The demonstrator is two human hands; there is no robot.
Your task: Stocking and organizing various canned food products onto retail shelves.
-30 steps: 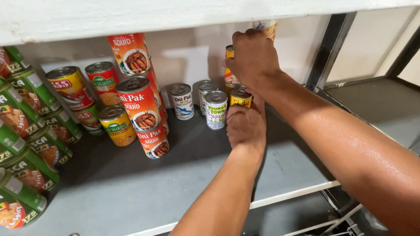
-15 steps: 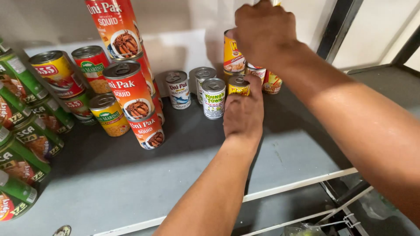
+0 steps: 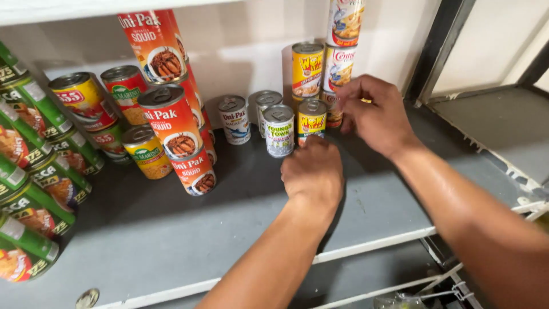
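Grey shelf (image 3: 171, 240) carrying cans along its back edge. Left hand (image 3: 313, 171) curled over a small yellow can (image 3: 312, 120) near the back edge, grasp itself hidden. Right hand (image 3: 374, 114) just beside, fingers bent against a low can (image 3: 333, 111) under the yellow-and-white stack (image 3: 337, 51); grip cannot be told.

A grey shelf (image 3: 171, 240) with white edging stands against a pale wall (image 3: 240, 34).
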